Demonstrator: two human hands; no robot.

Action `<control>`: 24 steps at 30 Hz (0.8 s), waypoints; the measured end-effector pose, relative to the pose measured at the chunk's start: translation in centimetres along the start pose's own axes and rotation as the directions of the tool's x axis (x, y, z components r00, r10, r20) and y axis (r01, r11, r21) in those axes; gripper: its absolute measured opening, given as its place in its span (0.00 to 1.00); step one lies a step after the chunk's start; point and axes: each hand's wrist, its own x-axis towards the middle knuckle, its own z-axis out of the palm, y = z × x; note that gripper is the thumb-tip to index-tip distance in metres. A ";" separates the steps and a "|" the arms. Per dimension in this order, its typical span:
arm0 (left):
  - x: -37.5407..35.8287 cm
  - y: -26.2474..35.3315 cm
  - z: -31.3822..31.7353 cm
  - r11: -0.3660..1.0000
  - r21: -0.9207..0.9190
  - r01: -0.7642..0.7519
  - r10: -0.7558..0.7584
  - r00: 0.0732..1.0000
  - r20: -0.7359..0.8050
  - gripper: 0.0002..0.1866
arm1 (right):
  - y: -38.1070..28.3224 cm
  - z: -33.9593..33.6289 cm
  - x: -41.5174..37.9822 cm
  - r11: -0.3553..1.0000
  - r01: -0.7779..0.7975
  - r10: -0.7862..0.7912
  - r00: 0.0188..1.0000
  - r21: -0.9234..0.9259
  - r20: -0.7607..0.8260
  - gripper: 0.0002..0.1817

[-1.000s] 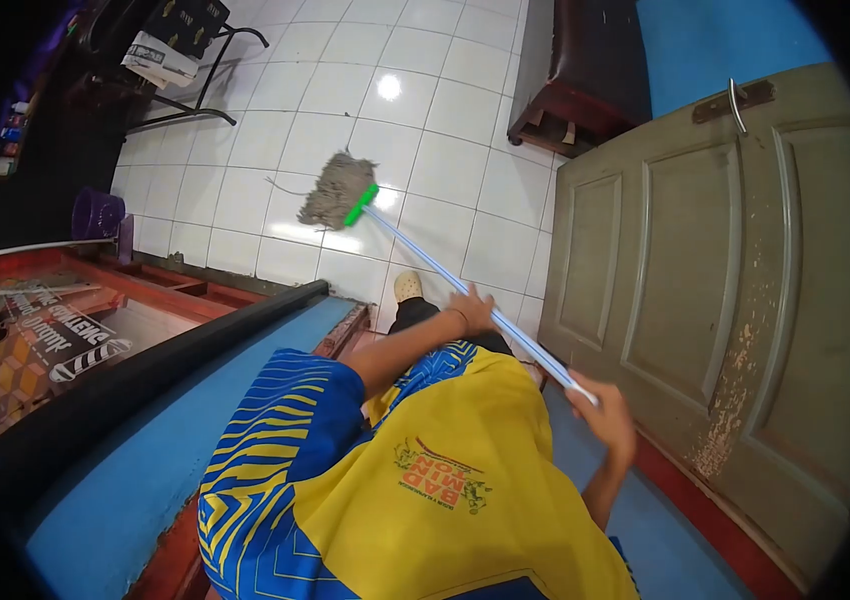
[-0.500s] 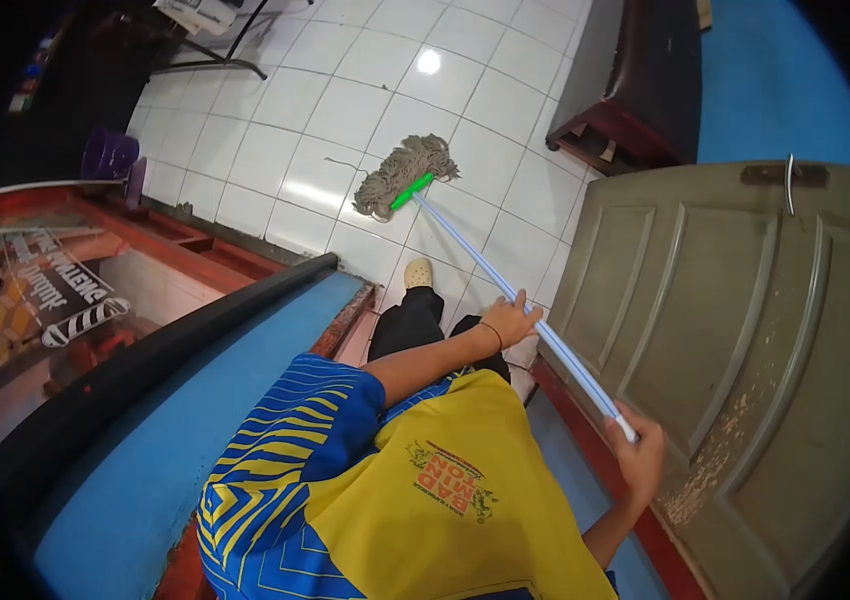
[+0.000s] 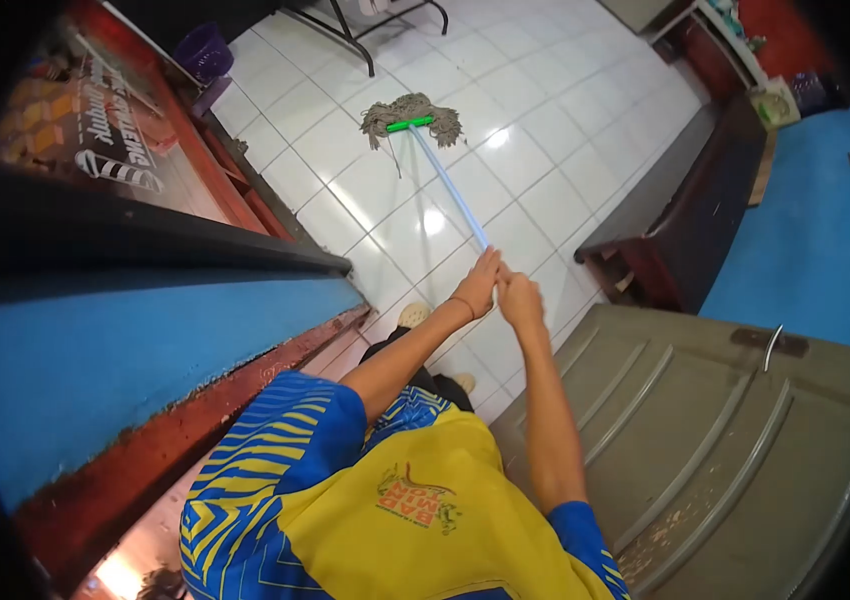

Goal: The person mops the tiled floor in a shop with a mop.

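Observation:
A mop [image 3: 453, 190] with a light blue handle, a green clamp and grey string strands lies out ahead on the floor, its head spread on the tiles. My left hand [image 3: 478, 286] is around the upper part of the handle, fingers pointing forward along it. Just behind and to the right, my right hand [image 3: 522, 301] is closed at the top end of the handle. The two hands are close together, and the grip end is hidden by them.
A green-brown panelled door [image 3: 705, 430] stands open at the right, beside a dark brown bench [image 3: 680, 210]. At the left are a blue-and-red wall edge [image 3: 175, 340] and a purple bucket [image 3: 205, 52]. Black folding table legs [image 3: 355, 45] stand ahead on white tiles [image 3: 345, 200].
The mop has been pushed forward, away from me. My right hand has come up and forward beside my left hand. The view has shifted, showing more of the room ahead.

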 end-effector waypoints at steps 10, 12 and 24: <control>-4.6 -0.8 3.3 0.910 0.384 -0.158 -0.082 0.838 0.539 0.36 | 5.4 1.1 -12.2 0.983 -0.160 0.158 0.987 0.092 0.034 0.17; -5.1 -1.9 7.9 0.877 0.298 -0.376 0.109 0.760 0.640 0.33 | 8.4 0.5 -17.7 0.968 -0.195 0.201 0.979 0.159 -0.021 0.16; -13.2 11.8 11.3 0.744 -0.568 -0.353 0.577 -0.090 0.812 0.10 | 5.5 -9.2 -42.3 0.668 -0.532 0.601 0.798 0.521 0.045 0.15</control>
